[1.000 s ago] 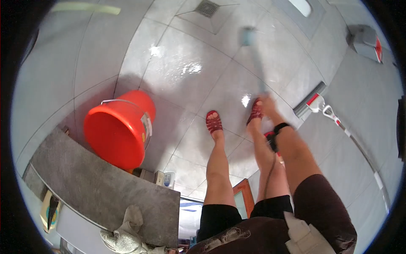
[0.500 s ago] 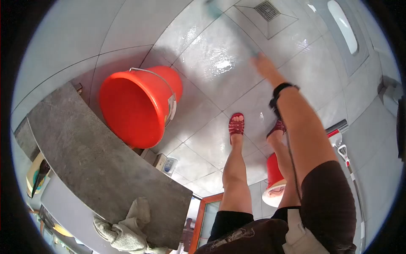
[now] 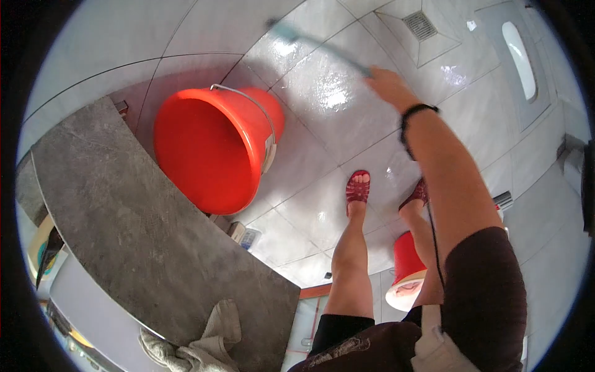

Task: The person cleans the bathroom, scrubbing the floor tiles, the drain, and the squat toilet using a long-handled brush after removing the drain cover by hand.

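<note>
Right hand [image 3: 385, 85] is closed around the long handle of a brush [image 3: 322, 44]. Its blurry head reaches out over the wet tiled floor [image 3: 322, 111], past the big red bucket [image 3: 211, 149]. Floor near the bucket already shines with water, so some scrubbing looks done. Tiles nearer the drain [image 3: 420, 25] may still need it. Left hand is out of sight.

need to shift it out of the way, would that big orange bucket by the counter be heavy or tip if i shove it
The big orange bucket looks like thin plastic and no water shows inside, so it is probably light. The wet floor shines, so it would likely slide rather than grip. It is tall with a narrower base, so a high shove might tip it; its wire handle may swing.
</note>
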The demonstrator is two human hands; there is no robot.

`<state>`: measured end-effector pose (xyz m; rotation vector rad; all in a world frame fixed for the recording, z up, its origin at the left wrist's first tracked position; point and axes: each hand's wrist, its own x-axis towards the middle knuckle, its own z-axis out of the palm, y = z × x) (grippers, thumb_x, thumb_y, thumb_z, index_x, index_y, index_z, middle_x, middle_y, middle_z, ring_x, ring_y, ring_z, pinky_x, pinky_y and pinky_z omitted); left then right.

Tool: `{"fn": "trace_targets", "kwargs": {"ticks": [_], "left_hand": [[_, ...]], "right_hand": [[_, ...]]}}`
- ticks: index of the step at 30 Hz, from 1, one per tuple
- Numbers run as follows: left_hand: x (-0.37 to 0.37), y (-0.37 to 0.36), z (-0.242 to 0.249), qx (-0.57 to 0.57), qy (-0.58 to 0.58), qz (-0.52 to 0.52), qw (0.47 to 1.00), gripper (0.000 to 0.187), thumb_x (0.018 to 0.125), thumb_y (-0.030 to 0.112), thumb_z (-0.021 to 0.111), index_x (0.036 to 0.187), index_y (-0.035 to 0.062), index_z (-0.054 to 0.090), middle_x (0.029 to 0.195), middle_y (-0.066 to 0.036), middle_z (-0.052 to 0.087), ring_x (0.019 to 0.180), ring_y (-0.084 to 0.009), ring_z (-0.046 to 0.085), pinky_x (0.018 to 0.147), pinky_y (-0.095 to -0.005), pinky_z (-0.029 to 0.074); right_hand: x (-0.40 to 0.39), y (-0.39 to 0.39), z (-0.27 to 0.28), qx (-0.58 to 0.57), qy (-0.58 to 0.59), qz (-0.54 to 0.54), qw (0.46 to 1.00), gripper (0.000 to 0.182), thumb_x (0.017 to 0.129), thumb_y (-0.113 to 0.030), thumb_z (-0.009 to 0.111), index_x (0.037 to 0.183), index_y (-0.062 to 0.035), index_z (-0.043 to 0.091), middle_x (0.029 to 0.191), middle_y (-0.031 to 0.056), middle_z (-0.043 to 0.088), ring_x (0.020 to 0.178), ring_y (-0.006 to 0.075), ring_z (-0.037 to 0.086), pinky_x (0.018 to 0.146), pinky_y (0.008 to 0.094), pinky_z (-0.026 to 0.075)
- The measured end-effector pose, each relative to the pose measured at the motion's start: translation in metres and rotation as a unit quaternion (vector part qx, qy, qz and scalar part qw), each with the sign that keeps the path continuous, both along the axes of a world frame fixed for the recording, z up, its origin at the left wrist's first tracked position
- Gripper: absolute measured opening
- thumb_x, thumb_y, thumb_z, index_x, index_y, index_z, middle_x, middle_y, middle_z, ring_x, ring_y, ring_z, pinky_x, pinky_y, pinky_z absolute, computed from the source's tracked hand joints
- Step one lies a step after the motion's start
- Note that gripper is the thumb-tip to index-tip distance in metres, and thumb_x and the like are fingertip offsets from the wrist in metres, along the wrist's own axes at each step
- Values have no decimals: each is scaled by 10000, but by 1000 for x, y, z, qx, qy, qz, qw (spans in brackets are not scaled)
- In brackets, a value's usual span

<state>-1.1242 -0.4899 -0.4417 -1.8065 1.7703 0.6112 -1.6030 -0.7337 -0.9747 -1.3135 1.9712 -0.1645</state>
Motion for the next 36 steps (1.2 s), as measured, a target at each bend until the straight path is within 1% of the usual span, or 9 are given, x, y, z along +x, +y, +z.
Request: {"fn": "trace_targets", "kwargs": {"ticks": [4,6,10,13,15,20,24,31,36], "left_hand": [[3,1,-4,-3,5,8,1000,337,797,197,651,1027,-34,563,958,-178,573,719,-292,546,661,-402,454],[3,2,-5,-8,6,5,1000,339,797,197,651,1029,-34,563,961,-178,573,722,-292,547,664,-402,455],[-4,-2,-11,-20,10,-21,1000,342,797,196,650,1033,-35,563,968,-178,572,728,-291,549,670,-402,455],[-13,-10,-16,-18,7,-49,999,344,798,196,650,1036,-35,563,974,-179,572,732,-290,551,675,-402,455],[-10,-13,-15,-22,2,-58,998,345,798,196,650,1038,-36,563,977,-179,572,735,-290,552,678,-402,455],[-14,-20,-23,-30,0,-88,996,349,798,196,650,1043,-37,563,986,-180,571,742,-289,554,685,-402,456],[-20,-25,-29,-38,5,-123,992,352,799,196,650,1047,-38,563,993,-180,570,748,-288,556,691,-402,456],[-38,-36,-32,-48,-11,-183,982,357,799,195,649,1054,-39,562,1006,-181,569,759,-286,559,702,-403,457],[-51,-40,-27,-46,-31,-214,975,360,800,195,649,1059,-40,562,1014,-181,569,766,-285,562,709,-403,457]], "right_hand": [[-73,27,9,101,39,-231,967,408,885,-359,471,1065,6,508,956,231,621,919,402,590,792,481,462],[-49,31,-20,54,78,-23,995,358,896,-310,444,1073,-3,487,944,255,614,909,397,594,784,488,460],[107,-7,32,185,-45,45,981,318,894,-256,447,1112,-32,505,1097,213,593,1010,355,584,850,481,451],[100,6,35,131,-66,43,988,374,903,-310,443,1138,-23,496,1092,201,600,1022,352,578,856,477,449],[42,36,-9,92,4,-67,993,417,910,-364,439,1133,-17,496,1068,212,605,1022,353,578,854,468,451],[-91,79,58,181,-71,-404,894,369,899,-339,464,1050,-3,501,977,238,614,942,379,595,834,498,441],[-33,191,32,111,37,-141,983,368,900,-371,462,1040,-31,466,899,223,624,848,399,606,734,511,457],[-142,212,51,105,39,-320,941,390,892,-395,466,966,-18,536,925,239,620,884,407,588,774,493,457],[-145,214,61,142,53,-235,960,385,897,-365,472,1071,-23,498,990,230,608,955,389,576,796,481,455]]}}
